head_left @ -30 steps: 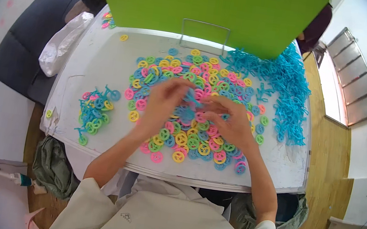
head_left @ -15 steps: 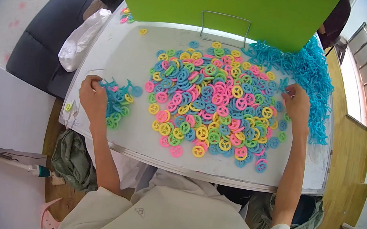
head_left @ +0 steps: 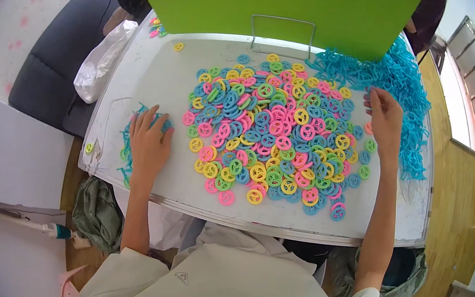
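My left hand [head_left: 150, 143] lies with spread fingers over a small heap of blue plastic frame pieces with coloured wheels [head_left: 128, 150] at the table's left side. It covers most of that heap and plainly grips nothing. At the right, my right hand [head_left: 387, 118] is by the edge of a large pile of thin blue plastic frame pieces [head_left: 409, 91]. Its fingers are bent and drawn together; what lies between the fingertips is too small to make out. Between both hands spreads a broad pile of small spoked plastic wheels [head_left: 273, 135] in pink, yellow, green and blue.
A green panel [head_left: 271, 6] stands across the white table's [head_left: 177, 179] far side, with a wire stand [head_left: 284, 19] before it. A white plastic bag [head_left: 105, 61] hangs by the left edge. Parts of other people show behind the panel on both sides.
My left hand has moved right and spread its fingers over the small heap. My right hand has shifted slightly farther away, and the blue piece near its fingertips no longer shows apart. The view shifted slightly.
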`<action>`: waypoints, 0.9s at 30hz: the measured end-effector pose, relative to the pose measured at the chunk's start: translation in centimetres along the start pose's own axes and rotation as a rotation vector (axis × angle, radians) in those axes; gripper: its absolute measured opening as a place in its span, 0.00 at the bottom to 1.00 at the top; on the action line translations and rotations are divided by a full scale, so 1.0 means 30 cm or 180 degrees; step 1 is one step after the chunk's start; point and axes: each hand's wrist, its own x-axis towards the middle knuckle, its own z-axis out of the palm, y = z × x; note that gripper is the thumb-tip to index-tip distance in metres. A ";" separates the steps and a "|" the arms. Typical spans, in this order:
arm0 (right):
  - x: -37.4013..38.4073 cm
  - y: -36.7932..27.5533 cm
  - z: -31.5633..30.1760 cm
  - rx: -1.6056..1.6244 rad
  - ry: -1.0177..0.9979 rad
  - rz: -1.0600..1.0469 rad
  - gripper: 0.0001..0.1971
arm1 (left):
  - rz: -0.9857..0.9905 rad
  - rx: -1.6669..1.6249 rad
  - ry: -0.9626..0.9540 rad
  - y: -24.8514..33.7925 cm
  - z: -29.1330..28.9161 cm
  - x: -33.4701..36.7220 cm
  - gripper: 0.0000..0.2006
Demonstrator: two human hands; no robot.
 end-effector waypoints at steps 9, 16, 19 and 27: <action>-0.102 -0.144 0.117 0.1482 -0.1110 0.0449 0.16 | 0.0276 -0.0238 0.0077 0.103 0.052 0.082 0.14; -0.146 -0.165 0.174 0.1886 -0.1656 0.0544 0.15 | -0.0447 -0.1372 0.0388 0.192 -0.032 0.122 0.11; -0.174 -0.164 0.194 0.1879 -0.1846 0.0495 0.14 | -0.0819 -0.3512 -0.0436 0.382 -0.098 0.160 0.08; -0.203 -0.168 0.239 0.1995 -0.1916 0.0596 0.09 | -0.0862 -0.4902 -0.1857 0.474 0.028 0.185 0.10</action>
